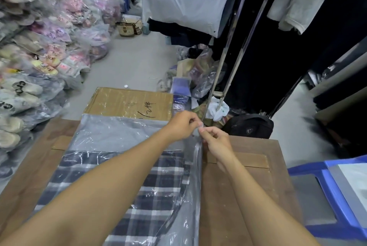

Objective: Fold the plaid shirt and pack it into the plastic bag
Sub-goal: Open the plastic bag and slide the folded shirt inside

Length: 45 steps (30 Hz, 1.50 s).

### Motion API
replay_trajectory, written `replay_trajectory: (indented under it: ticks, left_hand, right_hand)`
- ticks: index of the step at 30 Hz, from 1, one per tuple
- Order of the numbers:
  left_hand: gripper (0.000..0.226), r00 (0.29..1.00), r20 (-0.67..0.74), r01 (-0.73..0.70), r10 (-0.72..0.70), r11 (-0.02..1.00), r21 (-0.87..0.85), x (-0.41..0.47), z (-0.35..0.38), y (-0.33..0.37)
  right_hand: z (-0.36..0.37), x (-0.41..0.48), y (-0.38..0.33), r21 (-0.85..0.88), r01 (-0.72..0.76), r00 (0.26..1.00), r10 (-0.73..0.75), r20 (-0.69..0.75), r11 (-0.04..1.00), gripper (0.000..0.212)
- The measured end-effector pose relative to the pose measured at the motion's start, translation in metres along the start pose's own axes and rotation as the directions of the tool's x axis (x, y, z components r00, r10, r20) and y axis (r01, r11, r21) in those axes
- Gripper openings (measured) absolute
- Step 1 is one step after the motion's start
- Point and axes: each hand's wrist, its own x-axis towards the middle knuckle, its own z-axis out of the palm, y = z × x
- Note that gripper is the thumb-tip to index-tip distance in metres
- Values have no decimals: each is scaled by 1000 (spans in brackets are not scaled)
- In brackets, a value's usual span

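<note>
While my forearms reach out over the brown wooden surface (pixel 238 196), the plaid shirt (pixel 119 182) lies folded flat inside the clear plastic bag (pixel 111 136), toward the surface's near left side. The bag's empty far end runs past the far edge onto a taped cardboard box (pixel 129 102). Moving right, my left hand (pixel 181 125) and my right hand (pixel 215 142) meet at the bag's far right corner, fingertips of both pinched on something small and pale there; I judge it to be the bag's zip slider or seal, though it is too small to be sure. Along the bag's right edge the opening looks partly gaping. If I pull with the two lips misaligned, the closure could jam or skip. A dark edge of the shirt lies close to that opening and could get caught. Tugging too hard could drag the slippery bag toward the right edge.
</note>
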Motion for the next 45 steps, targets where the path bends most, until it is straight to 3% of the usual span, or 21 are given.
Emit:
replay_trajectory:
  ticks: [8,14,18,23,29,32,37,39,42,43,45]
  left_hand:
    - [33,995,-94,29,-23,997,67,10,2,-1]
    - [36,994,-90,70,-63,994,79,17,5,5]
    - [29,979,-146,148,-142,988,35,26,13,8]
    - [38,967,-173,199,-185,978,68,32,19,9]
    - [40,964,-184,206,-191,977,61,34,23,8]
    - [36,963,-184,203,-195,979,25,33,25,5]
    - [19,968,-179,181,-178,984,-2,27,16,0]
    - [33,979,-133,157,-152,987,24,16,2,-5]
    - [50,987,-105,137,-124,982,131,-15,-28,-29]
    - [51,987,-99,140,-123,971,194,-30,-39,-43]
    - [52,983,-87,179,-160,941,288,-63,-61,-73]
  right_hand:
    - [3,-29,6,2,-139,990,139,24,990,15]
    - [-21,-72,19,-92,-303,925,316,209,948,17]
    - [-44,-95,27,-272,-349,836,429,342,897,14]
    - [-64,-123,35,-472,-356,666,573,477,807,11]
    - [-62,-149,53,-620,-330,474,693,544,712,23]
    - [-60,-152,55,-687,-270,442,720,535,675,26]
    - [-53,-147,35,-819,-85,512,730,453,568,24]
    - [-51,-136,16,-884,52,590,700,402,464,29]
    - [-38,-113,-13,-916,249,786,487,381,314,37]
    - [-28,-108,-20,-912,267,835,398,380,311,33]
    - [1,-103,-26,-871,271,897,220,383,411,25]
